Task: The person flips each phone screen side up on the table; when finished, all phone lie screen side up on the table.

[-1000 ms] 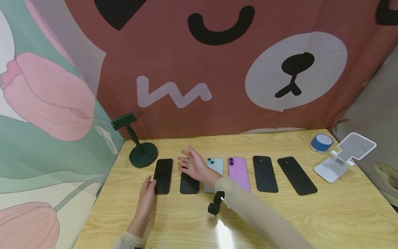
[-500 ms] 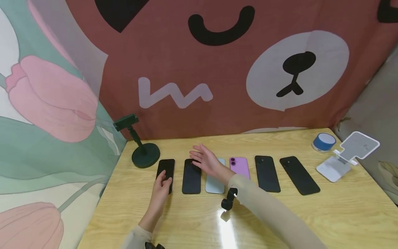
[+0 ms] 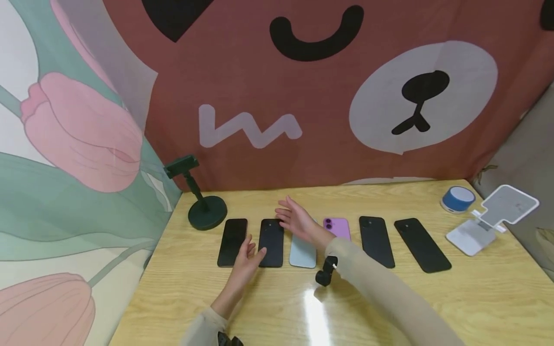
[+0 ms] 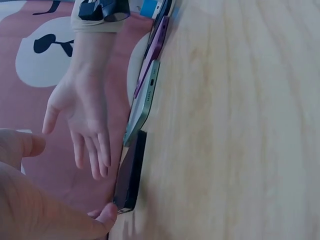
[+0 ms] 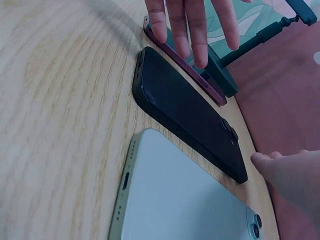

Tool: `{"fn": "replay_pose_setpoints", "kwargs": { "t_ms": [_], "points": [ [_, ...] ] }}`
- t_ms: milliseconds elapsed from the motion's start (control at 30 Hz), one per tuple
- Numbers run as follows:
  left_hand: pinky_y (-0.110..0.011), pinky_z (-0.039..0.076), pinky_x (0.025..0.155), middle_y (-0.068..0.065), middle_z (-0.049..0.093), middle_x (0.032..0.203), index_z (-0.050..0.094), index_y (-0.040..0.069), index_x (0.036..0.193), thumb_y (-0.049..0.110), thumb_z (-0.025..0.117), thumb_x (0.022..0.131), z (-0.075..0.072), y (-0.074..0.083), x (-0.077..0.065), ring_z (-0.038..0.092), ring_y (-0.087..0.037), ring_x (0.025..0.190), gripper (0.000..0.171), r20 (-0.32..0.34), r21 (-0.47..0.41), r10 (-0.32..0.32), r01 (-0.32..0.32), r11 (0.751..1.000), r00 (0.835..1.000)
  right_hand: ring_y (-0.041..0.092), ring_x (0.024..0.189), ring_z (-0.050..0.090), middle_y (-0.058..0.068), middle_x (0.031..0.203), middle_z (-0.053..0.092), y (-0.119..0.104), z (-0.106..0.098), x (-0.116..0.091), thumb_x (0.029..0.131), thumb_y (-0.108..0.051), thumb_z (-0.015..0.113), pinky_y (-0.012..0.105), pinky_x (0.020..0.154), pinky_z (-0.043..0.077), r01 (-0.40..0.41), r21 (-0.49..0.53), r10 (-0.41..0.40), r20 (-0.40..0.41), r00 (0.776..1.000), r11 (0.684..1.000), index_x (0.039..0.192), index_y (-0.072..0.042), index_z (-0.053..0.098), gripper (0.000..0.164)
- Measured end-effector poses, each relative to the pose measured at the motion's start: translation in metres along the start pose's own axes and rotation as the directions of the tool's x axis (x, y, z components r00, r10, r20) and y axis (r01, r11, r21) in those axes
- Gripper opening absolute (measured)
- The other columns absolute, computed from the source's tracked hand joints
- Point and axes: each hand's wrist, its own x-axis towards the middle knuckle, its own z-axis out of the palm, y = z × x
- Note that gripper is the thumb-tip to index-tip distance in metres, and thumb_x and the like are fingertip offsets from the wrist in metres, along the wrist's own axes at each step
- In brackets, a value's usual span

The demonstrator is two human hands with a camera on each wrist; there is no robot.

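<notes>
Phone (image 3: pixel 273 244) is seemingly being presented by left hand (image 3: pixel 247 261) and right hand (image 3: pixel 299 223), both unclenched and empty; for lifting, pinching would be needed.

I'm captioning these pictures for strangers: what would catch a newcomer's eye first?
Probably the large red-brown cloth backdrop with a cartoon face, filling the upper head view. Below it, the row of six flat rectangular phones crosses the pale wood-grain table, and the bright purple phone, fourth from left, stands out. A bare left hand and bare right hand frame that row's left half.
</notes>
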Motion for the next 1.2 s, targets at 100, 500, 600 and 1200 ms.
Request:
{"fn": "replay_pose_setpoints", "kwargs": {
  "t_ms": [100, 500, 600, 1200],
  "points": [
    [-0.057, 0.031, 0.103, -0.032, 0.023, 0.147, 0.014, 0.001, 0.15, 0.026, 0.059, 0.094, 0.003, -0.002, 0.001, 0.022, -0.047, 0.135, 0.077, 0.004, -0.006, -0.011, 0.011, 1.0, 1.0, 0.039, 0.142, 0.008, 0.028, 0.153, 0.007, -0.001, 0.0, 0.003, 0.102, -0.046, 0.026, 0.048, 0.114, 0.006, -0.011, -0.035, 0.01, -0.028, 1.0, 0.999, 0.15, 0.002, 0.009, 0.069],
    [-0.061, 0.019, 0.106, -0.033, 0.014, 0.15, 0.002, -0.001, 0.15, 0.036, 0.068, 0.086, 0.012, -0.004, 0.0, 0.014, -0.048, 0.137, 0.099, 0.049, 0.111, -0.061, 0.055, 0.992, 0.997, 0.04, 0.142, 0.007, 0.03, 0.152, 0.012, 0.003, 0.0, 0.007, 0.101, -0.05, 0.023, 0.048, 0.114, 0.0, -0.054, -0.151, 0.036, -0.12, 0.992, 0.987, 0.148, 0.004, 0.015, 0.072],
    [-0.062, 0.02, 0.105, -0.033, 0.015, 0.149, 0.004, -0.002, 0.149, 0.032, 0.075, 0.081, 0.013, -0.008, 0.003, 0.014, -0.049, 0.136, 0.105, 0.062, 0.19, -0.021, 0.009, 0.982, 0.998, 0.04, 0.141, 0.005, 0.031, 0.151, 0.011, 0.005, 0.0, 0.006, 0.101, -0.049, 0.02, 0.049, 0.113, 0.0, -0.061, -0.17, 0.041, -0.121, 0.992, 0.984, 0.148, 0.005, 0.014, 0.072],
    [-0.056, 0.027, 0.105, -0.031, 0.026, 0.147, 0.008, -0.004, 0.149, 0.002, 0.081, 0.07, 0.009, -0.023, 0.017, 0.025, -0.046, 0.134, 0.107, 0.153, 0.419, 0.126, -0.18, 0.89, 0.98, 0.041, 0.141, 0.003, 0.034, 0.15, 0.011, 0.003, 0.008, 0.009, 0.102, -0.045, 0.021, 0.051, 0.113, 0.004, -0.137, -0.182, 0.1, -0.196, 0.976, 0.974, 0.145, 0.008, 0.022, 0.068]
  ]
}}
